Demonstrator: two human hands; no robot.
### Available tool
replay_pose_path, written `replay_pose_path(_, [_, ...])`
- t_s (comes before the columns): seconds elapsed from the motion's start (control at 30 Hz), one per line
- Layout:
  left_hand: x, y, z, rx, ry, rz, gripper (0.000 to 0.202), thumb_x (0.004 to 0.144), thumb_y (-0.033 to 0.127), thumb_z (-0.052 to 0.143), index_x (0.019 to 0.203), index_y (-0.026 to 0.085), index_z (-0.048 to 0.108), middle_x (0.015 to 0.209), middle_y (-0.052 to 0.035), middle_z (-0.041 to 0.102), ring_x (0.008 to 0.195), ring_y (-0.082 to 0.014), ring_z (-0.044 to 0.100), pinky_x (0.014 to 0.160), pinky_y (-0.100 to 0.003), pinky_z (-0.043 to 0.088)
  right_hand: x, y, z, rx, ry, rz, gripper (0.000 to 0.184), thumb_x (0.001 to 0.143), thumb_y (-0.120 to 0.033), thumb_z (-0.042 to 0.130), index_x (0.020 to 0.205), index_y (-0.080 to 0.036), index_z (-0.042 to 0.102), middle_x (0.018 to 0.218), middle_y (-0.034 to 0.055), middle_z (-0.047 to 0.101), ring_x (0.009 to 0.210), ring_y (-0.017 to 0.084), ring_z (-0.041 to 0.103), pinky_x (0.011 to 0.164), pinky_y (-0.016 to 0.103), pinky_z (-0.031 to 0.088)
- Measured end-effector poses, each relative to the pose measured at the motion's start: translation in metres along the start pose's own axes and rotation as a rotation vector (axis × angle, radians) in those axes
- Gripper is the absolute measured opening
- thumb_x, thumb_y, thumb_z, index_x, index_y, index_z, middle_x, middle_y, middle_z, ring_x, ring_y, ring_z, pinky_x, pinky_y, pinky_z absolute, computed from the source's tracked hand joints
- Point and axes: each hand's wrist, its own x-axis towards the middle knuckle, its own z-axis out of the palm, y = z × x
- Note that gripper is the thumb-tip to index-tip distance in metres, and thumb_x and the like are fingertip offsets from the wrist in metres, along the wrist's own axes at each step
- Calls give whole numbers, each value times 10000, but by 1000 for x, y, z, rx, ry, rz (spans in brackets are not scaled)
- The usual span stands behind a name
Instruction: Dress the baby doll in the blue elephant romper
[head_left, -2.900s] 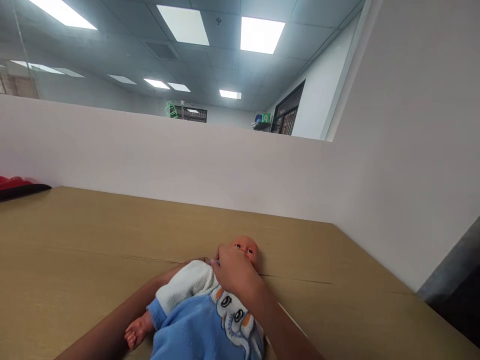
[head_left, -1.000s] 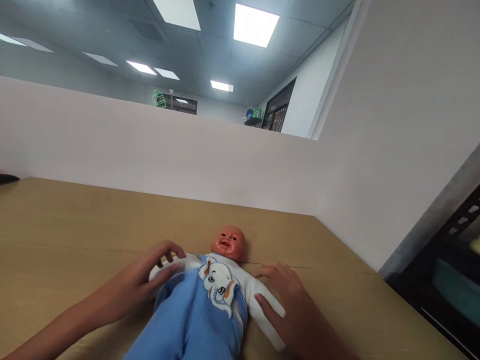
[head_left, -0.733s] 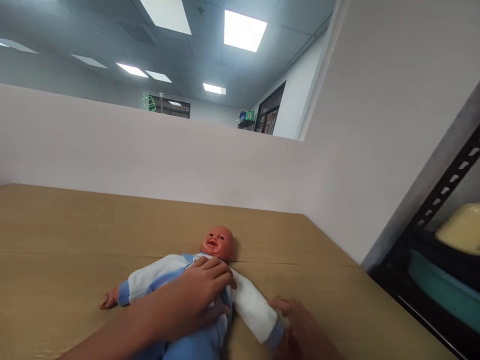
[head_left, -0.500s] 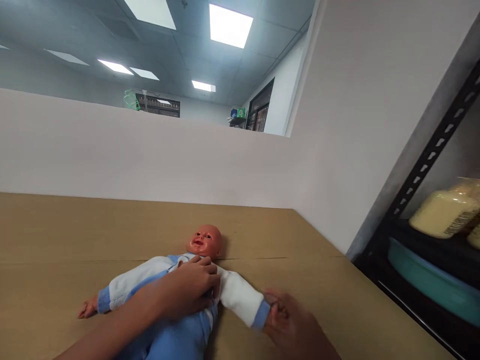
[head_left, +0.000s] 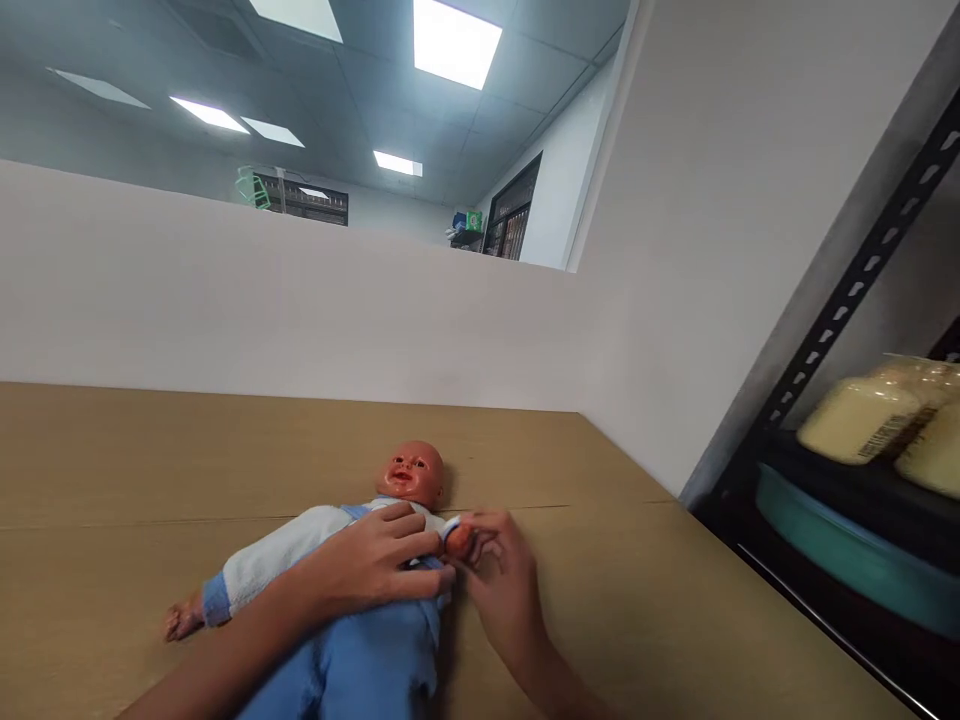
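Note:
A baby doll [head_left: 409,474] lies on its back on the brown table, in a white top with blue cuffs and blue trousers [head_left: 375,655]. Across its chest rests my left hand [head_left: 386,560], fingers bent over the clothes, with thumb and forefinger closed on the fabric at the doll's side. My right hand [head_left: 502,570] is closed around the doll's small hand [head_left: 459,541] beside the chest; most of that sleeve is hidden. The doll's other arm [head_left: 274,550] stretches out to the left, untouched.
The table [head_left: 187,450] meets a low white wall [head_left: 300,310] at the back and another wall on the right. A black slotted rack [head_left: 832,320] stands at the right, holding yellow packages [head_left: 862,415] and a teal basin [head_left: 840,550].
My right hand has brought the doll's outstretched arm in from the right to beside its chest. The left hand stays on the chest, its fingers slightly more spread. The view has shifted a little.

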Motion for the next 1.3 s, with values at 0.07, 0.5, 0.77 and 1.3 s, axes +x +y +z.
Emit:
replay_pose_path(0.07, [-2, 0, -1, -22, 6, -2, 384, 1156, 235, 309, 1231, 303, 679, 1004, -70, 727, 798, -228, 581, 799, -415, 454, -11, -1, 7, -98, -93, -91, 109, 827, -252, 731, 927, -242, 691, 1035, 73, 733, 930, 233, 719, 804, 343, 601])
replay_pose_path(0.5, [8, -1, 17, -667, 40, -629, 134, 1027, 325, 607, 1115, 247, 671, 1091, -44, 664, 1036, -256, 627, 903, -366, 444, -22, -7, 1, 284, -101, 372, 502, 881, -617, 736, 1179, -240, 590, 901, 41, 710, 794, 251, 714, 818, 422, 606])
replay_pose_path(0.77, [13, 9, 15, -591, -106, -679, 205, 1065, 391, 452, 1087, 236, 584, 1111, -73, 667, 1058, -291, 617, 895, -395, 423, -30, 3, -6, 136, -37, 453, 531, 813, -575, 774, 1185, -219, 644, 1149, 120, 746, 1088, 314, 705, 1018, 479, 560])
replay_pose_path(1.3, [27, 11, 28, -539, 15, -748, 233, 1003, 449, 576, 1024, 248, 692, 1149, -80, 653, 1105, -318, 574, 943, -445, 423, -23, 14, 10, 105, 39, 397, 197, 750, -275, 619, 924, -220, 694, 996, 67, 749, 1051, 275, 677, 974, 387, 505])
